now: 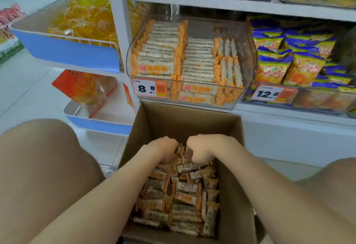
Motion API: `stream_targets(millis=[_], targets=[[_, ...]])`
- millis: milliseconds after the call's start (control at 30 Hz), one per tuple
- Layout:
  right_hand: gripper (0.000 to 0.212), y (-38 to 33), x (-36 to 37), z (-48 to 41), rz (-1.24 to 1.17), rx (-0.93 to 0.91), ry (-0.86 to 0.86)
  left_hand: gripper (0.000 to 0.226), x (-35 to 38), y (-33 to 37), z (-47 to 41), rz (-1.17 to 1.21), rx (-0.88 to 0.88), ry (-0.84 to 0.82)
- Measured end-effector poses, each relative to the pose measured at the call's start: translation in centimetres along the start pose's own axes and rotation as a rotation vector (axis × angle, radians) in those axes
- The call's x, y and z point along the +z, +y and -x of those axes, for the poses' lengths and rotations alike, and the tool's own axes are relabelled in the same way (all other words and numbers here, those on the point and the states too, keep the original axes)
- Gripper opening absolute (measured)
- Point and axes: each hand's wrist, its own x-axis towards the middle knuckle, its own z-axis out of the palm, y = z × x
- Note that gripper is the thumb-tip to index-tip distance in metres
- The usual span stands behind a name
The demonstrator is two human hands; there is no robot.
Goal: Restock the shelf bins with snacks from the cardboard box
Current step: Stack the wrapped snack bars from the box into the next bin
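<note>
In the head view, an open brown cardboard box (173, 122) is seen on the floor between the person's knees, and it is taken as the landmark. Inside it, small orange-and-white wrapped snack bars (183, 199) are heaped loosely. At the far end of that heap, the left hand (163, 151) and the right hand (202, 149) are set close together, knuckles up. The fingers of both are curled down into the pile, and a bunch of snack bars is clutched between them; the fingertips themselves are hidden.

Directly above and behind the box, a clear plastic shelf bin (212, 30) is found, with an orange price tag (149, 88) on its front. Matching bars are stacked in it in neat rows, and free space is left at its right and rear.

A loss of bars is judged the main risk. The wrappers look slick and the bunch is loose, so some could be dropped during the lift. The tidy rows could also be knocked askew if the handful is tipped in carelessly.
</note>
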Motion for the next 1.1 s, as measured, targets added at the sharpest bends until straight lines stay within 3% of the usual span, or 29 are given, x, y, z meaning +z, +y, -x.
stream_targets(millis=[100,233,400,533,633,767,867,1000,1100], targets=[[0.027,1.4,3.5,-2.9,-0.149,0.011,0.065,0.034,5.3,-1.5,-1.3,0.103,-0.057,0.002],[0.024,4.0,9.2,-7.7,-0.204,0.116,0.173,0.034,11.3,-4.1,-2.7,0.109,-0.144,-0.181],[0.027,5.2,14.8,-11.5,-0.249,0.142,0.000,0.030,14.1,-5.2,-3.9,0.183,-0.168,-0.321],[0.033,4.6,18.3,-13.0,-0.195,0.115,-0.138,0.043,16.0,-5.1,-4.1,0.147,-0.148,-0.439],[0.048,3.5,20.6,-13.5,-0.106,0.063,-0.150,0.039,16.9,-5.1,-4.0,0.095,-0.159,-0.438],[0.054,2.0,21.3,-13.5,0.131,-0.069,-0.190,0.022,16.9,-5.2,-3.9,0.088,-0.141,-0.422],[0.029,1.2,21.2,-13.7,0.272,-0.114,-0.204,0.015,16.8,-5.5,-3.9,0.153,-0.135,-0.390],[0.024,1.1,21.8,-13.9,0.178,-0.070,-0.184,0.014,16.1,-5.7,-4.3,0.343,-0.149,-0.272],[0.018,2.1,21.6,-13.7,-0.115,0.027,-0.151,0.017,15.5,-5.8,-4.1,0.504,-0.207,-0.211]])
